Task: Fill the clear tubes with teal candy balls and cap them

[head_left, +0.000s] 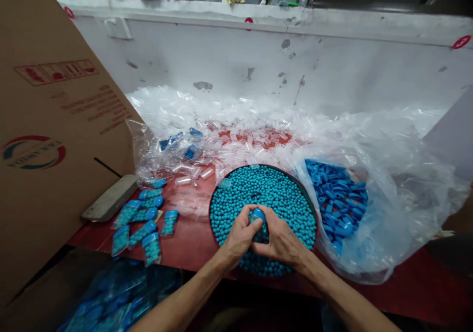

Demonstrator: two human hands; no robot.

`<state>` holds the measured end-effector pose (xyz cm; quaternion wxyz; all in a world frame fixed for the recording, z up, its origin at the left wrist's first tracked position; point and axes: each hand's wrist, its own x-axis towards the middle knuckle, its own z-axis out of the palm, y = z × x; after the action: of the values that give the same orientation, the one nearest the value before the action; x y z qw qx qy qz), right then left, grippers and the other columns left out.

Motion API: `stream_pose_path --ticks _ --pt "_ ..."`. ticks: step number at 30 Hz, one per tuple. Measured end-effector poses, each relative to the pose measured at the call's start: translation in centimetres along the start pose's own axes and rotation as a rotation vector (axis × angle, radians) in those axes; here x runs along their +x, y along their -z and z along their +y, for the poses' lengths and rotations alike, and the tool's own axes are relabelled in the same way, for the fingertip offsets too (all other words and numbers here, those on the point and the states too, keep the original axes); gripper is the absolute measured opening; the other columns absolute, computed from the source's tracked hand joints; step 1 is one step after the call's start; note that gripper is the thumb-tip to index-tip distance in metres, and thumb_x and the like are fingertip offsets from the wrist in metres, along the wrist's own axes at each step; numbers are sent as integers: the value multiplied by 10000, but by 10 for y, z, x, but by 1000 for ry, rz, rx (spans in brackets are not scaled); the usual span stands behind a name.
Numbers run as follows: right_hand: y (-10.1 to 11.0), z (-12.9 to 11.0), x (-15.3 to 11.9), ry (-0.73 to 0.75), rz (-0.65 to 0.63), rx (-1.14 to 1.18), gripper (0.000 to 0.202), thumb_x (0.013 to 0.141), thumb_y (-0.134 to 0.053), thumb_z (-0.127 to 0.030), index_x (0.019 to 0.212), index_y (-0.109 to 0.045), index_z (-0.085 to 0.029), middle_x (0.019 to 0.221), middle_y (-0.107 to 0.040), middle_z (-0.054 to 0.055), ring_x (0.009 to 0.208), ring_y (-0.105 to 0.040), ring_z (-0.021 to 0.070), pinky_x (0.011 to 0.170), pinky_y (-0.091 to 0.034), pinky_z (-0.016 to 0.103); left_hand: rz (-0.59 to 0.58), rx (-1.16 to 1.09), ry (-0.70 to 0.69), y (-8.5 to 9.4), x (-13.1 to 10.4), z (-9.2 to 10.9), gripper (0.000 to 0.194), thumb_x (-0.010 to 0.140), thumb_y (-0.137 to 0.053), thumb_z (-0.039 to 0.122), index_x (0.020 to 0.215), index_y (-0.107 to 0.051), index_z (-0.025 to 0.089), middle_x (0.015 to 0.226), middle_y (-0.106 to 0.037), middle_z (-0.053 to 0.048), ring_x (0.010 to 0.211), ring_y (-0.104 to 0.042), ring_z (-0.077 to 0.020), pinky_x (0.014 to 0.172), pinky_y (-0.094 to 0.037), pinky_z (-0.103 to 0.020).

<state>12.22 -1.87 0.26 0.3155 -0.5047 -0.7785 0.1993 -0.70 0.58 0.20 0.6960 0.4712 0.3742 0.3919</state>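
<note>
Both hands meet over a round tray [318,223] full of small teal balls [264,186]. Between them is a small clear container with a blue cap [258,215]. My left hand [240,233] grips its left side, thumb near the cap. Fingers of my right hand [279,236] wrap round its right side. Several filled containers with blue caps [151,248] lie on the red table at the left. To the right of the tray, an open plastic bag [384,214] holds many loose blue caps [338,199].
Clear empty containers [240,152] are heaped behind the tray. A large cardboard box [48,100] stands at the left, beside a grey block [111,199]. More filled containers [118,292] lie below the table's front edge [192,265]. A white wall [229,61] rises behind.
</note>
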Motion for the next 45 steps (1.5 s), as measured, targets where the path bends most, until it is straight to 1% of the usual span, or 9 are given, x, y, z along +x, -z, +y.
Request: stream_pose_path --ticks 3,9,15,22,28,34,37,39,45 --pt "-8 1 1 29 87 -27 657 630 -593 -277 1204 -313 -123 1072 -499 147 952 -529 251 759 -471 376 66 22 8 -3 0 -2 290 700 -582 328 928 -484 179 678 -522 34 560 -452 -69 525 -343 -166" --pt "-17 7 -3 -8 126 68 657 592 -629 -276 1170 -343 -151 1021 -520 111 888 -548 225 739 -472 343 145 -34 55 -8 1 -6 298 647 -627 321 867 -487 178 597 -486 56 512 -438 -60 518 -350 -167" --pt "-4 1 0 -103 -115 179 825 574 -695 -341 1257 -263 -173 1039 -516 90 738 -564 167 663 -477 302 132 -160 118 -3 -3 -2 385 676 -586 392 960 -433 182 666 -512 32 527 -485 -79 494 -378 -186" --pt "3 -8 3 -154 -92 283 635 639 -620 -265 1190 -319 -172 819 -568 22 589 -542 128 535 -459 249 102 -118 -3 -2 -6 0 469 663 -620 333 1056 -403 196 783 -538 12 649 -523 -101 619 -427 -219" --pt "-6 -8 -7 -46 44 108 641 567 -623 -235 1145 -352 -180 888 -555 58 723 -571 185 626 -480 296 94 -25 -5 -5 -18 0 326 697 -573 311 962 -428 189 679 -494 37 570 -473 -80 537 -394 -185" --pt "-19 -8 -13 28 -7 97 666 590 -598 -220 1190 -312 -164 971 -533 87 838 -570 211 693 -490 308 113 107 -55 2 -26 -6 239 727 -536 263 933 -440 189 694 -495 37 607 -465 -86 596 -391 -198" --pt "-24 -14 -7 23 -108 50 701 670 -545 -197 1284 -208 -190 1140 -470 118 931 -555 222 735 -490 327 160 232 -133 18 -30 -1 232 749 -511 268 964 -459 197 737 -519 21 659 -487 -111 639 -388 -220" --pt "-27 -22 3 44 -155 -39 754 701 -534 -203 1331 -120 -204 1242 -383 143 1014 -516 258 763 -483 368 275 395 -212 36 -31 6 248 754 -508 270 994 -485 211 797 -545 1 715 -503 -134 681 -375 -236" --pt "-56 -60 54 139 -272 -184 708 743 -526 -217 1339 -143 -229 1252 -358 162 977 -540 277 721 -488 378 736 810 -276 129 -33 16 196 757 -496 264 944 -536 219 780 -559 -33 776 -510 -194 768 -350 -297"
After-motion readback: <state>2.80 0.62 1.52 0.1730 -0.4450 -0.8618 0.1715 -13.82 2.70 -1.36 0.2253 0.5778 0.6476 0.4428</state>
